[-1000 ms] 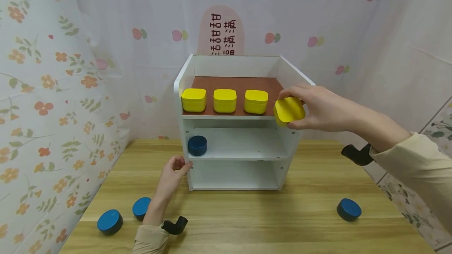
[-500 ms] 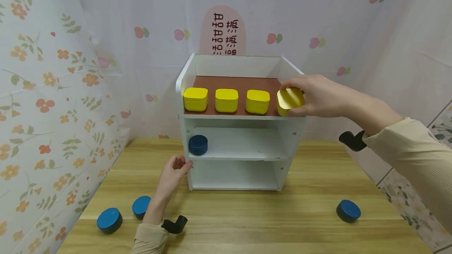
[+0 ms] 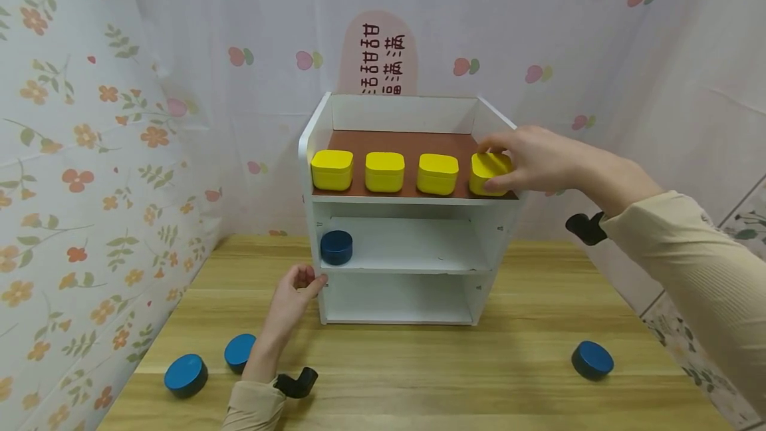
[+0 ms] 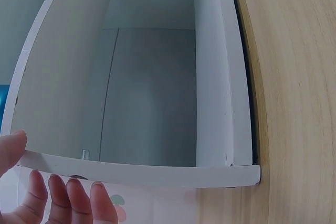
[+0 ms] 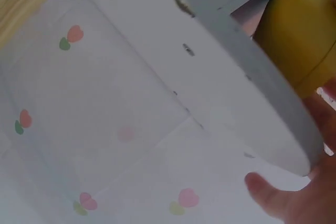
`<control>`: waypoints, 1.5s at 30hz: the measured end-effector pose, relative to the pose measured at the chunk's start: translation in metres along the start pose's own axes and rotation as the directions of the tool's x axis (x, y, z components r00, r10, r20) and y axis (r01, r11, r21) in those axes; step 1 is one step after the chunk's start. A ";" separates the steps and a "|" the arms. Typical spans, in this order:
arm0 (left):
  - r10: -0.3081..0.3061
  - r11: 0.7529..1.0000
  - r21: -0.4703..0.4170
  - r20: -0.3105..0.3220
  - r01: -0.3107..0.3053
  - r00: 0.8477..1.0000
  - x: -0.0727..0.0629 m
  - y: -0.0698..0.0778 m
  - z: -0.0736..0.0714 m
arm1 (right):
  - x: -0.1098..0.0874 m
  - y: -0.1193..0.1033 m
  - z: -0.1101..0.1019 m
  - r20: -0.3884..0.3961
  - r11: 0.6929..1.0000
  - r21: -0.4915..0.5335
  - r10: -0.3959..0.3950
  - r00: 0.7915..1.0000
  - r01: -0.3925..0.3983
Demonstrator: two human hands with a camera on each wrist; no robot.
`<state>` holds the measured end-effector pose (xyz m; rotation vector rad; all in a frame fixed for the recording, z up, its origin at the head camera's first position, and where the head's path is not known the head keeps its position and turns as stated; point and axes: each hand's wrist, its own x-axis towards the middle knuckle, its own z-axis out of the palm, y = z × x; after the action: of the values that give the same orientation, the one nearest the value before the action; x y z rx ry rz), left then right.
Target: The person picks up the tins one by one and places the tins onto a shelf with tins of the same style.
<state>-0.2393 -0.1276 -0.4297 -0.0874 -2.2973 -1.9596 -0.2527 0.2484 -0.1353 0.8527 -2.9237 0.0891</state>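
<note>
At the top right of a white shelf unit (image 3: 395, 199), my right hand (image 3: 532, 159) holds a yellow box (image 3: 487, 168) with rounded corners, thumb in front and fingers behind. This box (image 5: 296, 30) stands upright on the brown top board, partly covered by the hand. To its left in the same row are three matching yellow boxes (image 3: 385, 171). My left hand (image 3: 294, 291) grips the unit's left side panel low down. In the left wrist view its thumb (image 4: 13, 149) lies at the panel's front edge, with the fingers (image 4: 79, 200) along the outer face.
A dark blue round tin (image 3: 336, 247) sits at the left end of the middle shelf. On the wooden table (image 3: 383, 378) lie a blue tin (image 3: 186, 375) at left, another blue tin (image 3: 239, 351) beside the left forearm, and one more blue tin (image 3: 592, 360) at right.
My right hand has moved the yellow box back and up, from tilted in front of the top board to standing on it at the row's right end. The left hand stays put.
</note>
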 end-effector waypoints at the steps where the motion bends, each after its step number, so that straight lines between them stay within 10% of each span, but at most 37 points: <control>1: -0.006 1.000 -0.003 0.004 0.006 1.000 -0.001 0.002 0.000 | 0.000 0.002 0.001 0.007 1.000 -0.003 0.002 1.000 -0.002; 9: -0.023 1.000 -0.007 0.032 0.023 0.999 -0.015 0.029 0.001 | 0.001 0.009 0.003 0.071 1.000 0.003 0.030 0.997 -0.030; 17: -0.013 1.000 -0.014 0.009 0.013 1.000 -0.002 0.003 0.002 | 0.003 0.007 0.003 0.072 0.998 0.046 0.044 0.996 -0.047; 27: 0.017 1.000 0.025 -0.005 -0.017 1.000 0.004 -0.002 -0.001 | -0.003 0.007 0.016 -0.113 0.974 0.207 0.119 0.986 -0.094; 38: -0.014 1.000 0.015 0.004 0.014 1.000 0.002 0.000 -0.001 | -0.015 0.008 0.038 -0.411 0.933 0.359 0.141 0.901 0.018; 45: -0.016 1.000 0.015 0.023 0.015 1.000 -0.014 0.032 -0.001 | -0.032 0.006 0.054 -0.528 0.896 0.442 0.213 0.822 0.051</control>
<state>-0.2218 -0.1229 -0.3997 -0.0915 -2.3331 -1.9594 -0.2329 0.2660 -0.1927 0.5943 -2.3833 0.8833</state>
